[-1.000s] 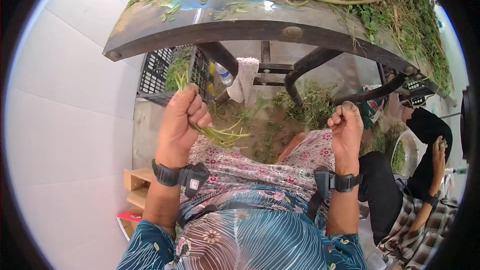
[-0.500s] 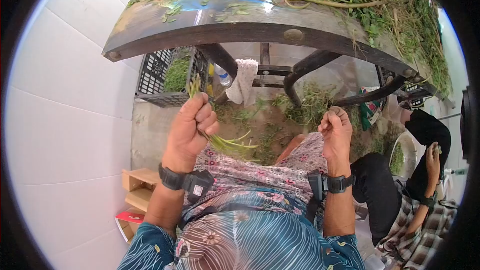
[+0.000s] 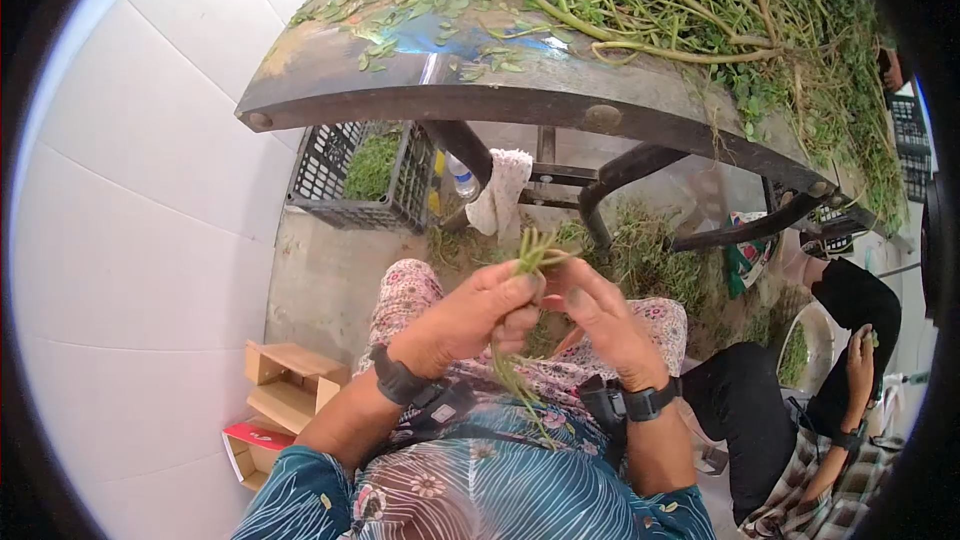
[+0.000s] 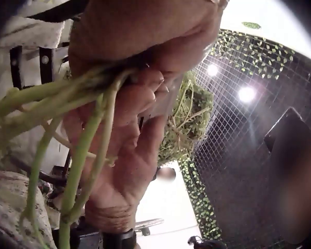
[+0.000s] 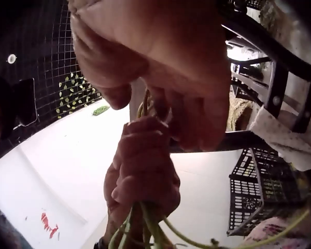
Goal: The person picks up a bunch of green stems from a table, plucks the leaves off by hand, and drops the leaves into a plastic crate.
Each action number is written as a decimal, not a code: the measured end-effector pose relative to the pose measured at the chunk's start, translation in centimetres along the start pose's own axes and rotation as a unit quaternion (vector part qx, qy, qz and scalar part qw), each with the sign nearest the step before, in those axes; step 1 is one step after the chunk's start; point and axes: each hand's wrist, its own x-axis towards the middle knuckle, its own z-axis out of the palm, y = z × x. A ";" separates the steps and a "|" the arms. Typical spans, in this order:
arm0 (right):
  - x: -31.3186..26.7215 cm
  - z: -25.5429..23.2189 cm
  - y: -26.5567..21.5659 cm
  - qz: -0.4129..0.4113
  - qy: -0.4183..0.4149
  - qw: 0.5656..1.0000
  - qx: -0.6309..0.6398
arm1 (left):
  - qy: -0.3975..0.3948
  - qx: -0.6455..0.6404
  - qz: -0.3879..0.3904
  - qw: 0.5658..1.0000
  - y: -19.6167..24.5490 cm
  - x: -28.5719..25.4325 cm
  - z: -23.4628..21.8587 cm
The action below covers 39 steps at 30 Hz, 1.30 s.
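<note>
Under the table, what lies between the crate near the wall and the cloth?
Between crate and cloth, the head view shows a bottle, a table leg and something yellow, too small to identify.

free: left grip (image 3: 470, 312) to wall (image 3: 140, 240) | blocked: table edge (image 3: 450, 105) ahead; crate (image 3: 325, 165) front-left; trousered knee (image 3: 735, 370) right

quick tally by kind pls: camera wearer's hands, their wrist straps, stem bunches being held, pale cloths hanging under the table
Left hand and right hand: 2
Left strap and right strap: 2
Stem bunch: 1
Pale cloth: 1
Total: 6
</note>
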 end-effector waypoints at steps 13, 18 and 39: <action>1.5 0.3 0.6 -0.029 0.142 0.977 0.159 | -0.010 0.166 0.038 0.985 -0.2 0.6 0.8; 1.4 0.3 0.3 -0.038 0.144 0.977 0.153 | -0.001 0.201 0.045 0.979 -0.2 0.9 1.0; 1.4 0.0 0.8 -0.029 0.051 0.968 0.243 | 0.091 0.204 0.115 0.968 0.1 1.0 0.7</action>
